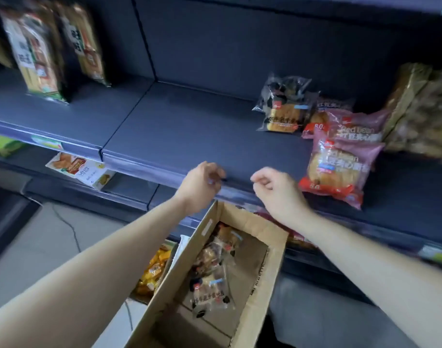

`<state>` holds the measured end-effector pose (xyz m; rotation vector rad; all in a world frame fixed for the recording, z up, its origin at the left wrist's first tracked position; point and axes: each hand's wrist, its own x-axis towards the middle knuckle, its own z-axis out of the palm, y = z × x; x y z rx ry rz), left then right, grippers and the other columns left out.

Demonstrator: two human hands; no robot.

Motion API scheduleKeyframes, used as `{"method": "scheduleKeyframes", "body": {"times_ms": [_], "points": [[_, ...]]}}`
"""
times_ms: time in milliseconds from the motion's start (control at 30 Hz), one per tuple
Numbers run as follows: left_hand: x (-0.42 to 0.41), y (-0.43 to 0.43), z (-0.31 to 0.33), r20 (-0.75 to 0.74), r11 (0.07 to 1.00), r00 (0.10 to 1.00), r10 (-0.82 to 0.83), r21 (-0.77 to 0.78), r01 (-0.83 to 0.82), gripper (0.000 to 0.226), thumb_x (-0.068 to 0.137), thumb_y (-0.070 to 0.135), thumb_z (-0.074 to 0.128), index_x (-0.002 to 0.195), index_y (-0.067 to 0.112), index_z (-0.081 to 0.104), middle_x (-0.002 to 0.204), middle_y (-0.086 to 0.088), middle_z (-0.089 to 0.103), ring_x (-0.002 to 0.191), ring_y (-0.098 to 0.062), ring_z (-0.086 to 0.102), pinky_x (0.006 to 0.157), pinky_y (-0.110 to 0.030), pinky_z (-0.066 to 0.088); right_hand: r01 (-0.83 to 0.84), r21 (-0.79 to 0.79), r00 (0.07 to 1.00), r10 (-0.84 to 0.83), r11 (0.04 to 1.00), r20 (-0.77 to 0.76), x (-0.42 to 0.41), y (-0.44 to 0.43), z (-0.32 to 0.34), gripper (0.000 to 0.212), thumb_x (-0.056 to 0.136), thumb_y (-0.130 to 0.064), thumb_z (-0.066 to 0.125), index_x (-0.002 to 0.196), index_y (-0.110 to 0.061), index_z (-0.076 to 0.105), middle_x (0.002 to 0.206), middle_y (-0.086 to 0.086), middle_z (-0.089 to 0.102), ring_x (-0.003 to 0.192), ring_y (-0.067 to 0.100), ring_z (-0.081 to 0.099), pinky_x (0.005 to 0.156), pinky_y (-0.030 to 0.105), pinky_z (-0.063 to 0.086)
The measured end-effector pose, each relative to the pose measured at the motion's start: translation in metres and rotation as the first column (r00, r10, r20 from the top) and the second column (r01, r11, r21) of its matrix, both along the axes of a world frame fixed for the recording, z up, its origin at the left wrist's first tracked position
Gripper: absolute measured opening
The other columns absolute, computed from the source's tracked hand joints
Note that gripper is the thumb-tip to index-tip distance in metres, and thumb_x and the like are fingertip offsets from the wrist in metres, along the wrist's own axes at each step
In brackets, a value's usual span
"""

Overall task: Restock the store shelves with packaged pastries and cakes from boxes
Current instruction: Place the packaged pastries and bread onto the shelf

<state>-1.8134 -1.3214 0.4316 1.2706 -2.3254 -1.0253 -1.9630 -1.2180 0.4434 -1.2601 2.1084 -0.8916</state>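
An open cardboard box point(258, 277) stands below me with several clear-wrapped pastry packs point(211, 277) inside. My left hand point(201, 184) hovers at the front edge of the dark shelf point(179, 126), fingers loosely curled, holding nothing. My right hand point(275, 189) hangs above the box's far flap, fingers also loosely curled and empty. On the shelf to the right lie a clear bread pack point(282, 109) and two pink red-bean bread packs point(337, 169), the nearer one just right of my right hand.
Tall toast bags point(36, 54) stand at the shelf's far left. A brown bulk pastry bag point(420, 114) fills the far right. A flat boxed snack point(79, 169) lies on the lower shelf; yellow packets point(153, 272) sit left of the box. The floor is tiled.
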Motion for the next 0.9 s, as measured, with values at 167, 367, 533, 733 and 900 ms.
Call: {"method": "scheduleKeyframes", "body": {"times_ms": [167,367,533,733,900], "points": [[0.024,0.056,-0.032,0.013,0.952,0.986,-0.164,-0.262,0.162,0.023,0.073,-0.006,0.044,0.086,0.004,0.06,0.093,-0.012,0.053,0.085,-0.027,0.054,0.069,-0.03,0.043,-0.139,0.498,0.99,0.124,0.856,0.064,0.042,0.021,-0.1,0.025,0.089,-0.011,0.052,0.109,-0.011,0.065,0.114,0.008,0.065,0.109,0.026,0.059,0.088,0.026,0.043],[0.048,0.081,-0.111,0.378,0.937,0.859,-0.345,0.193,0.291,0.034,0.092,0.004,0.044,0.126,0.006,0.051,0.126,-0.013,0.052,0.119,-0.027,0.048,0.097,-0.024,0.034,-0.1,0.68,0.995,0.085,0.726,0.056,0.053,0.033,-0.172,0.021,0.089,-0.023,0.06,0.101,-0.007,0.066,0.107,0.011,0.065,0.106,0.029,0.059,0.091,0.031,0.047],[0.043,0.079,-0.168,0.551,0.908,0.757,-0.35,0.399,0.129,0.04,0.096,0.018,0.046,0.134,0.004,0.044,0.133,-0.016,0.053,0.121,-0.03,0.051,0.097,-0.032,0.04,0.011,0.689,0.94,-0.242,0.725,0.24,0.054,0.028,-0.225,0.027,0.091,-0.029,0.06,0.106,-0.007,0.059,0.103,0.009,0.062,0.091,0.024,0.057,0.076,0.028,0.042],[0.023,0.086,-0.222,0.672,0.922,0.707,-0.221,0.381,-0.075,0.055,0.095,0.025,0.051,0.141,0.008,0.027,0.141,-0.011,0.041,0.126,-0.03,0.047,0.101,-0.035,0.039,0.192,0.725,0.601,-0.663,0.661,0.446,0.045,0.01,-0.27,0.04,0.084,-0.036,0.066,0.109,-0.005,0.061,0.089,0.011,0.062,0.07,0.023,0.061,0.064,0.03,0.054],[0.024,0.091,-0.235,0.691,0.946,0.686,-0.226,0.322,-0.013,0.034,0.093,0.017,0.054,0.126,0.01,0.05,0.127,-0.01,0.053,0.113,-0.03,0.057,0.092,-0.035,0.046,0.205,0.75,0.516,-0.721,0.629,0.463,0.037,-0.005,-0.274,0.027,0.085,-0.031,0.069,0.073,-0.011,0.054,0.064,0.003,0.05,0.042,0.016,0.039,0.038,0.023,0.031]]}}
